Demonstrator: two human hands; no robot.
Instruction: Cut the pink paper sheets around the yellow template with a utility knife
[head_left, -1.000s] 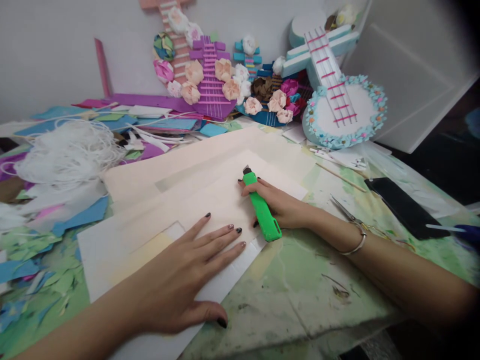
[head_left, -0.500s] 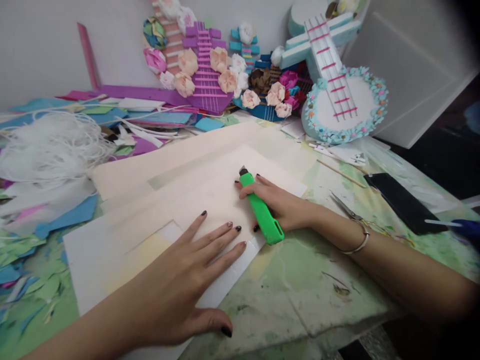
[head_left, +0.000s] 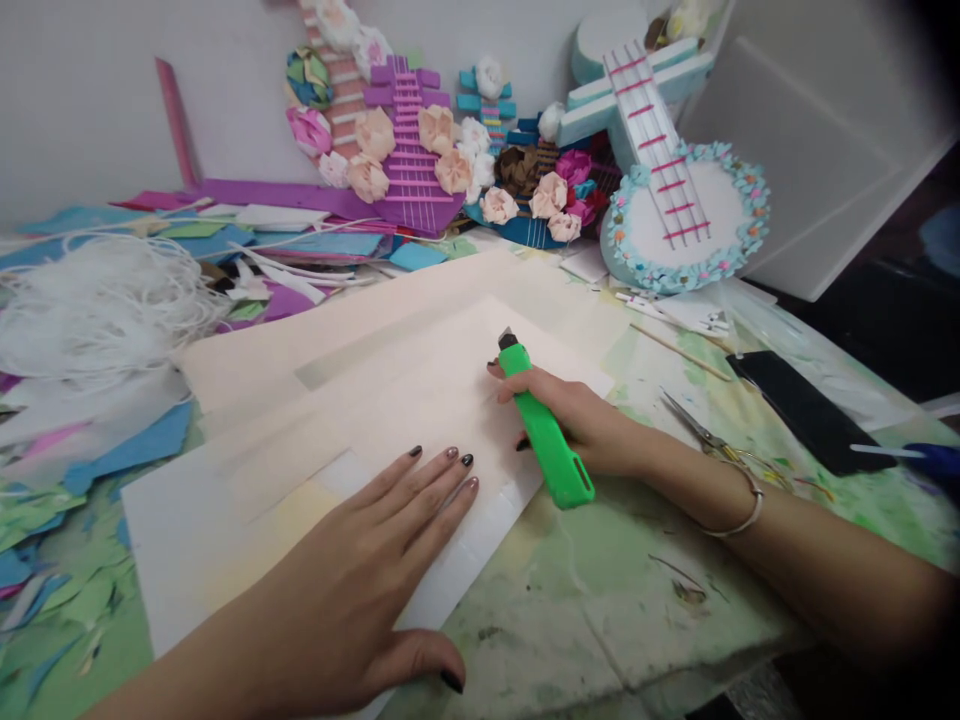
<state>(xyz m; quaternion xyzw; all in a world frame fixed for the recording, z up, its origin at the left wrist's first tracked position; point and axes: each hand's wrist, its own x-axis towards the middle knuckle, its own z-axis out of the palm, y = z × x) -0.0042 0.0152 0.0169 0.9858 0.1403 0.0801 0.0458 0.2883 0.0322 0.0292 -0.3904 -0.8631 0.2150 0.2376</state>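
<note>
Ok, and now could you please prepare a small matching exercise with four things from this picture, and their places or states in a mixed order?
Things:
1. cutter
2. left hand
3. string
4. scissors

Places or states:
A. white, in a tangled heap on the left
B. on the table, near the right forearm
C. held in the right hand
D. palm down on the pale sheets

Right pairs: 1-C, 2-D, 3-A, 4-B
</note>
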